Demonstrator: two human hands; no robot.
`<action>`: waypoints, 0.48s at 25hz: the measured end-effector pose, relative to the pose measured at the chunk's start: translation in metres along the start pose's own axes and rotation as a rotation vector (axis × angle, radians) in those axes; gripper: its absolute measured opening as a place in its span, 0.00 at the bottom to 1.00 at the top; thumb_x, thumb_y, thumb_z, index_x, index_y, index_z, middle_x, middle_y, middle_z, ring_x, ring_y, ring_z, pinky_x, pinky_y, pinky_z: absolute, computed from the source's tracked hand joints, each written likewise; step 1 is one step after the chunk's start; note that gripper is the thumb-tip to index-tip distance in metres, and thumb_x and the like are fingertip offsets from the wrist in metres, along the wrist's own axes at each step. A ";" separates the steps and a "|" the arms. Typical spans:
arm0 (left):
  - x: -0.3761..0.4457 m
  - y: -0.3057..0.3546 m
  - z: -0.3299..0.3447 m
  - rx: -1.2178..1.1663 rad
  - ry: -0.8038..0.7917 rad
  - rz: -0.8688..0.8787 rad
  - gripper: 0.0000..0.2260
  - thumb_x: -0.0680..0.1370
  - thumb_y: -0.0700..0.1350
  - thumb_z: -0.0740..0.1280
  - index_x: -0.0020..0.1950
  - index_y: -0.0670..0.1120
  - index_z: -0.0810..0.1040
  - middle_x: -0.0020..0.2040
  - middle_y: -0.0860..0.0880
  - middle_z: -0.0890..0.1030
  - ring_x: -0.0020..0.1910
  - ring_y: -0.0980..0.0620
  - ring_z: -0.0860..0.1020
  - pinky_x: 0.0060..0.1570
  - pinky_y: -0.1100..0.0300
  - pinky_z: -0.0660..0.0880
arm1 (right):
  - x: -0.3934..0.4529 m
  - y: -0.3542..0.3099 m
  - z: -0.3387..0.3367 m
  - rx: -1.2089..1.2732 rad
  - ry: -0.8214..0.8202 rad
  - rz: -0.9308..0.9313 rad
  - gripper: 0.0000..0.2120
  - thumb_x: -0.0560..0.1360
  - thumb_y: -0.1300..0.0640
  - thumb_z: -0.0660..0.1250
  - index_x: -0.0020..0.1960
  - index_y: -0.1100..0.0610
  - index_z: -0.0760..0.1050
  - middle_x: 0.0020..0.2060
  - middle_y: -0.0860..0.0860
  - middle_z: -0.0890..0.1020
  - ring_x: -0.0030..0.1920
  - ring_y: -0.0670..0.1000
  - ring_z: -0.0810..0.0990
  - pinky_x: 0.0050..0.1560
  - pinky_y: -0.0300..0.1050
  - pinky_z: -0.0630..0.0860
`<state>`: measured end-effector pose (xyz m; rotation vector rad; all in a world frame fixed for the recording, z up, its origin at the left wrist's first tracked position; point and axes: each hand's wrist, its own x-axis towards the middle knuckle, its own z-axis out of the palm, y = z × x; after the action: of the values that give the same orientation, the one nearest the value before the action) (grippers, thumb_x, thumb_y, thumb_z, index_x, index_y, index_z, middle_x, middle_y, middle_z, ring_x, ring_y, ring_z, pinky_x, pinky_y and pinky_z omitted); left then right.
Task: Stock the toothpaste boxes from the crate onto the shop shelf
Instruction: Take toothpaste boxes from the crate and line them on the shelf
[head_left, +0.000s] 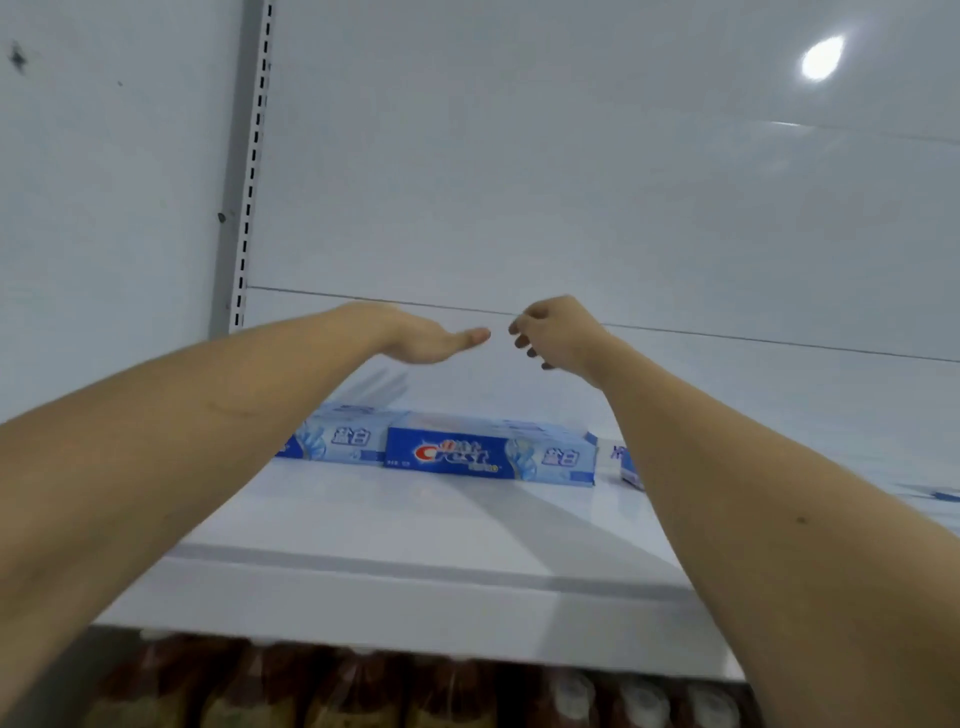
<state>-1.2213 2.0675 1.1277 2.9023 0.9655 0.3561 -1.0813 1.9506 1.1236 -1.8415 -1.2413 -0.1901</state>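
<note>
Head view: left hand (426, 338) flat, right hand (556, 332) loosely curled (both empty) above glossy rectangular toothpaste boxes (488, 457).

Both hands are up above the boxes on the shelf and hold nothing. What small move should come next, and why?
Probably draw both hands back toward the crate for another box. The left hand and right hand hold nothing above the shelf, where the middle box already lies flat in the row. The crate is out of view.
</note>
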 end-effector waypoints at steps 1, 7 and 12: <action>-0.006 0.012 -0.007 -0.010 0.014 0.010 0.40 0.76 0.71 0.38 0.80 0.48 0.56 0.80 0.47 0.56 0.79 0.46 0.54 0.77 0.46 0.47 | -0.006 -0.006 -0.010 -0.023 -0.006 -0.019 0.11 0.79 0.58 0.59 0.50 0.57 0.81 0.45 0.53 0.83 0.42 0.51 0.78 0.41 0.44 0.76; -0.044 0.101 -0.014 -0.158 0.016 0.088 0.41 0.73 0.74 0.38 0.78 0.52 0.61 0.79 0.50 0.61 0.78 0.46 0.55 0.76 0.41 0.47 | -0.078 -0.007 -0.114 -0.107 -0.001 -0.099 0.11 0.79 0.56 0.59 0.49 0.54 0.80 0.47 0.51 0.83 0.45 0.50 0.78 0.45 0.46 0.78; -0.095 0.198 0.023 -0.269 -0.060 0.202 0.35 0.77 0.70 0.44 0.76 0.53 0.66 0.75 0.50 0.68 0.75 0.47 0.62 0.75 0.44 0.56 | -0.163 0.043 -0.207 -0.231 -0.119 -0.035 0.12 0.81 0.53 0.59 0.58 0.54 0.79 0.50 0.51 0.82 0.49 0.51 0.81 0.46 0.46 0.79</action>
<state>-1.1746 1.8525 1.1121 2.7488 0.5669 0.3753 -1.0588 1.6851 1.1326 -2.0548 -1.3822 -0.2551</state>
